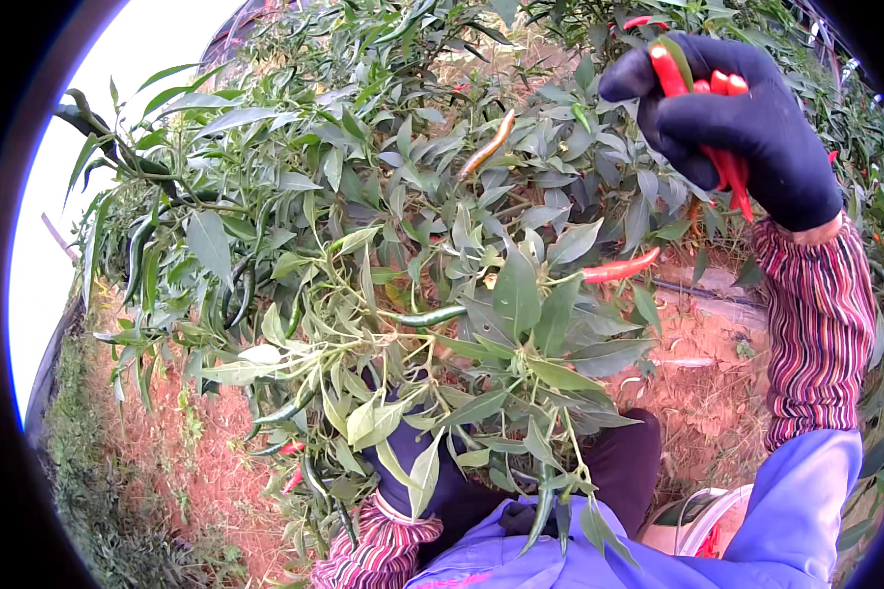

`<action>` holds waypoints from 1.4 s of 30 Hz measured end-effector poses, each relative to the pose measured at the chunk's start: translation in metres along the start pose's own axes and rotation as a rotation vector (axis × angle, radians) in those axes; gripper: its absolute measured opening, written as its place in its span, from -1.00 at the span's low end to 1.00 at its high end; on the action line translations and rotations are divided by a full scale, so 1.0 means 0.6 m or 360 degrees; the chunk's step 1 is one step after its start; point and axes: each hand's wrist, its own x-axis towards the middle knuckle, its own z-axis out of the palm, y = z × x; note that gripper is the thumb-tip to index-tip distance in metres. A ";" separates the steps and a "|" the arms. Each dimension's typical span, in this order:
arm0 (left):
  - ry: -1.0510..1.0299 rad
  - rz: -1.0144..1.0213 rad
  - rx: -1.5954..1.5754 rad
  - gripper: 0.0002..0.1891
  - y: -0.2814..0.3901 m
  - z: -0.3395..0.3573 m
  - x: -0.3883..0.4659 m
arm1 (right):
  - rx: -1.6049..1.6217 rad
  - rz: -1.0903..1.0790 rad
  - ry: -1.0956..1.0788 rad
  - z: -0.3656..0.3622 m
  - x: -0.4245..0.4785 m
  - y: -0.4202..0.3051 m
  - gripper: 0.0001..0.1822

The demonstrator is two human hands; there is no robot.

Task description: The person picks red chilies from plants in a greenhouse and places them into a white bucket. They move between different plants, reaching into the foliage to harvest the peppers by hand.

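Observation:
My right hand (pixel 744 125), in a dark glove, is raised at the upper right and closed around several red chili peppers (pixel 733 177), their ends poking out at the top and bottom. A green leaf is caught against them. Low in the centre, my left hand (pixel 412 456), gloved too, sits behind leaves of the pepper plant; its fingers are hidden. A red chili pepper (pixel 621 268) sticks out from the leaves right of centre. An orange-brown pepper (pixel 488 145) stands above, and a green pepper (pixel 431 317) hangs near the middle.
A white bucket (pixel 714 515) with red peppers inside stands at the lower right beside my body. Dense pepper plants (pixel 324 140) spread across the front, with more along the right. Reddish soil (pixel 696 397) shows between them. A dark hose (pixel 700 292) crosses the ground.

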 end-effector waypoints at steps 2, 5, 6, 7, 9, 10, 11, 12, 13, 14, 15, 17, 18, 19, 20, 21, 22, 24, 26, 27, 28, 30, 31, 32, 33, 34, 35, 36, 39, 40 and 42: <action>0.0108 -0.0005 -0.0230 -0.67 0.023 -0.006 0.000 | -0.0442 -0.0330 -0.0043 0.035 -0.035 0.026 -0.83; 0.0238 -0.0150 -0.1116 -0.73 0.023 -0.009 0.016 | -0.0901 -0.0519 -0.0441 0.039 -0.066 0.038 -0.69; 0.0212 0.0060 -0.0447 -0.73 0.058 -0.020 0.009 | -0.1096 -0.0562 -0.0443 0.041 -0.072 0.031 -0.75; 0.0204 0.0232 0.0059 -0.72 0.085 0.010 0.022 | -0.1216 -0.0666 -0.0418 0.053 -0.075 0.057 -0.80; 0.0257 0.0481 0.0626 -0.70 0.161 0.033 0.031 | -0.1636 -0.0794 -0.0172 0.063 -0.080 0.070 -0.82; 0.0301 0.0543 0.0743 -0.69 0.187 0.035 0.028 | -0.1684 -0.0848 -0.0101 0.067 -0.079 0.078 -0.82; 0.0292 0.0552 0.0721 -0.68 0.210 0.036 0.029 | -0.1375 -0.0880 0.0058 0.067 -0.085 0.073 -0.83; 0.0283 0.0558 0.0690 -0.68 0.232 0.039 0.031 | -0.1081 -0.0908 0.0210 0.064 -0.093 0.062 -0.84; 0.0289 0.0540 0.0681 -0.67 0.248 0.038 0.033 | -0.0753 -0.0934 0.0347 0.063 -0.095 0.060 -0.85; 0.0253 0.0667 0.0971 -0.60 0.261 0.033 0.034 | -0.0307 -0.0762 0.0525 0.053 -0.098 0.051 -0.83; 0.0235 0.0816 0.1220 -0.54 0.272 0.031 0.038 | 0.0194 -0.0277 0.0672 0.034 -0.099 0.030 -0.77; 0.0139 0.0437 0.0758 -0.53 0.235 0.013 0.036 | 0.0457 -0.0154 0.0952 -0.048 -0.073 0.047 -0.72; 0.0175 0.0573 0.0806 -0.52 0.242 0.018 0.040 | 0.0420 -0.0064 0.0976 -0.102 -0.056 0.099 -0.67; 0.0213 0.0703 0.0837 -0.51 0.241 0.027 0.046 | 0.0558 0.0225 0.1150 -0.107 -0.041 0.108 -0.68; 0.0235 0.0809 0.0917 -0.52 0.250 0.043 0.046 | 0.0508 0.0226 0.1148 -0.137 -0.026 0.160 -0.72; 0.0179 0.0700 0.0935 -0.51 0.250 0.040 0.040 | 0.0377 0.0331 0.1164 -0.127 -0.017 0.186 -0.75; 0.0193 0.0682 0.1019 -0.51 0.275 0.026 0.031 | 0.0207 0.0264 0.1055 -0.117 0.001 0.202 -0.78; 0.0204 0.0687 0.1076 -0.53 0.274 0.043 0.035 | -0.0606 0.0222 0.1196 -0.126 0.043 0.245 -0.68; 0.0224 0.0695 0.1114 -0.54 0.266 0.059 0.038 | -0.1443 0.0271 0.1305 -0.114 0.062 0.248 -0.54; 0.0234 0.0694 0.1135 -0.55 0.261 0.062 0.039 | -0.1417 0.0479 0.1213 -0.104 0.066 0.246 -0.50; 0.0263 0.0721 0.1178 -0.56 0.272 0.056 0.035 | -0.1469 0.0466 0.1217 -0.113 0.077 0.255 -0.54; 0.0306 0.0848 0.1224 -0.57 0.287 0.060 0.044 | -0.1653 0.0482 0.1212 -0.161 0.101 0.318 -0.62; 0.0373 0.0972 0.1271 -0.58 0.310 0.062 0.045 | -0.1683 0.0529 0.1207 -0.194 0.105 0.327 -0.71; 0.0466 0.1066 0.1346 -0.58 0.323 0.058 0.041 | -0.1716 0.0435 0.1118 -0.199 0.106 0.331 -0.77; 0.0526 0.1098 0.1328 -0.59 0.319 0.061 0.048 | -0.1791 0.0357 0.1009 -0.206 0.102 0.344 -0.83; 0.0608 0.1103 0.1309 -0.60 0.324 0.055 0.054 | -0.1853 0.0217 0.0896 -0.194 0.100 0.327 -0.87; 0.0606 0.0933 0.1115 -0.61 0.314 0.042 0.064 | -0.1933 -0.0110 0.0724 -0.181 0.084 0.313 -0.89; 0.0630 0.0787 0.0905 -0.62 0.311 0.033 0.074 | -0.2014 -0.0445 0.0571 -0.173 0.064 0.285 -0.89; 0.0775 0.0959 0.0956 -0.65 0.266 0.008 0.119 | 0.0127 -0.0138 0.0721 -0.169 0.017 0.206 -0.78; 0.0631 0.0632 -0.0186 -0.77 0.239 -0.007 0.134 | 0.0485 -0.0141 0.0742 -0.169 0.007 0.191 -0.73; 0.0758 0.0461 -0.0802 -0.80 0.200 -0.017 0.169 | 0.1293 -0.0367 0.0837 -0.188 -0.016 0.160 -0.74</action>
